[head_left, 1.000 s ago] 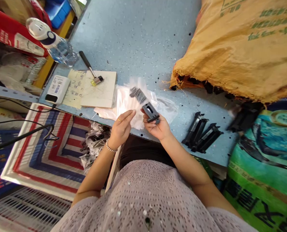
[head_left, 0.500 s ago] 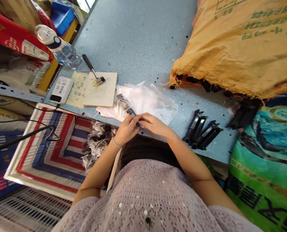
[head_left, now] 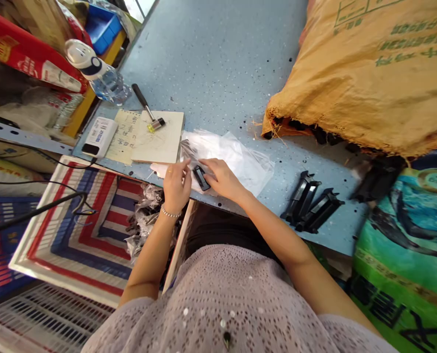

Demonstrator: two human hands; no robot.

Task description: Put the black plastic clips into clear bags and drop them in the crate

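A black plastic part (head_left: 201, 178) lies at the table's front edge, between my two hands. Clear plastic wrapping (head_left: 189, 151) sits just beyond it, and part of it may cover the far end. My left hand (head_left: 176, 189) is on the left of the part, fingers loosely extended over the edge of the plastic. From the right, my right hand (head_left: 223, 180) reaches in, its fingers stretched above the part and its thumb close to the part's side. A pile of clear plastic bags (head_left: 236, 157) is spread under and beyond my right hand.
More black parts (head_left: 310, 203) lie to the right, near an orange woven sack (head_left: 350, 88). A small hammer (head_left: 148, 108) rests on a pale board (head_left: 159, 147), beside a white device (head_left: 99, 136) and a water bottle (head_left: 110, 83). A striped basket (head_left: 67, 245) stands lower left.
My hands were together, pinching the black part at the table edge. They have moved apart and forward, and the part now lies exposed between them.
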